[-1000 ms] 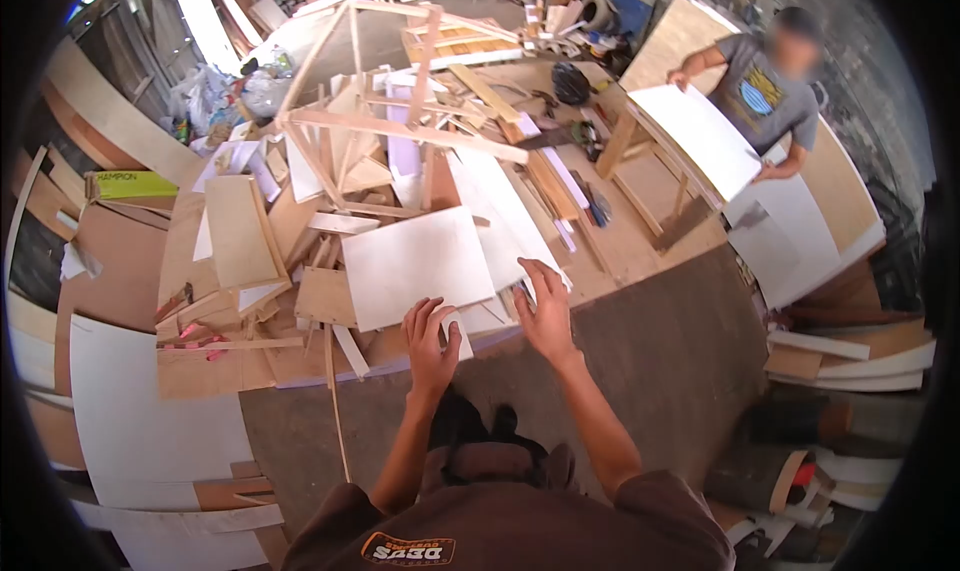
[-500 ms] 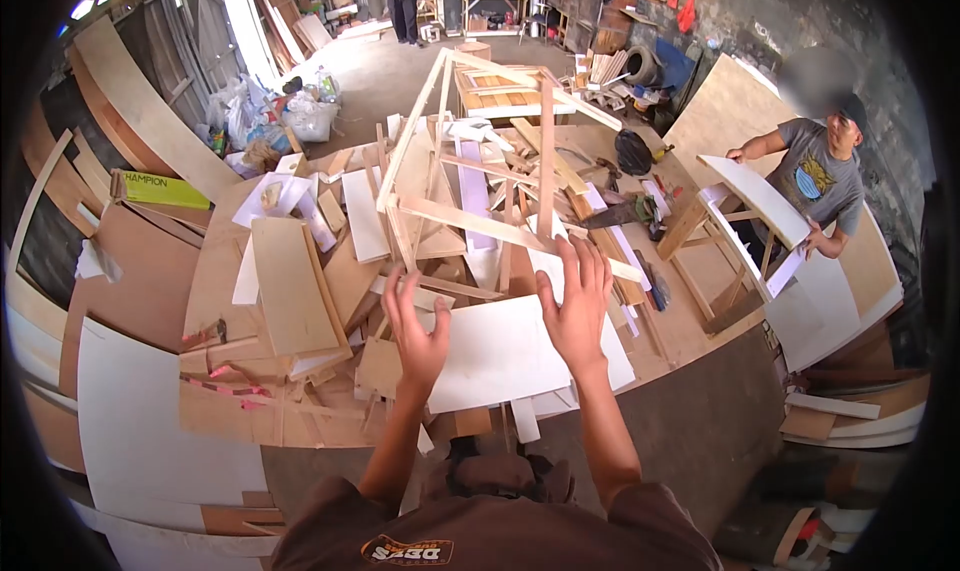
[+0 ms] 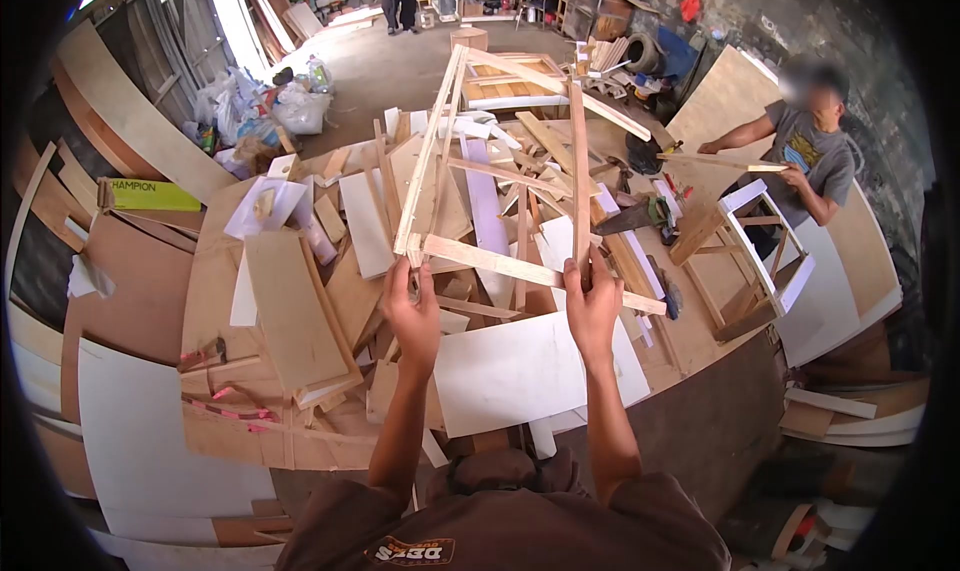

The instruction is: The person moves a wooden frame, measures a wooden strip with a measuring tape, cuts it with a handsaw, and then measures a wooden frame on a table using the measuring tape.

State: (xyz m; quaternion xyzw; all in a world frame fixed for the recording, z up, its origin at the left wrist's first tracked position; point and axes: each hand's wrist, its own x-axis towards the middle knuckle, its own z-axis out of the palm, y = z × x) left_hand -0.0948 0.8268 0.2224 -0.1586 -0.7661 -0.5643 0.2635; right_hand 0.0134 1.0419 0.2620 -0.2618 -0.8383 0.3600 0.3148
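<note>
A wooden frame (image 3: 500, 262) of pale narrow strips stands tilted over the work table, with its front rail nearest me. My left hand (image 3: 412, 316) is closed around its near left corner. My right hand (image 3: 594, 311) grips the same frame farther right, where an upright strip meets the front rail. Just below and between both wrists lies a white board (image 3: 515, 371). Through the frame, a lilac strip (image 3: 484, 196) and many loose wood offcuts show on the table.
Scrap wood covers the table (image 3: 230, 441). A hand saw (image 3: 635, 217) lies right of the frame. At the right, a co-worker (image 3: 815, 151) holds a board above a small wooden stand (image 3: 765, 246). Plastic bags (image 3: 300, 106) sit at the back left.
Both my hands, open and apart from the frame before, have closed on its front rail and left corner. The frame sits slightly differently. The co-worker's board has turned edge-on.
</note>
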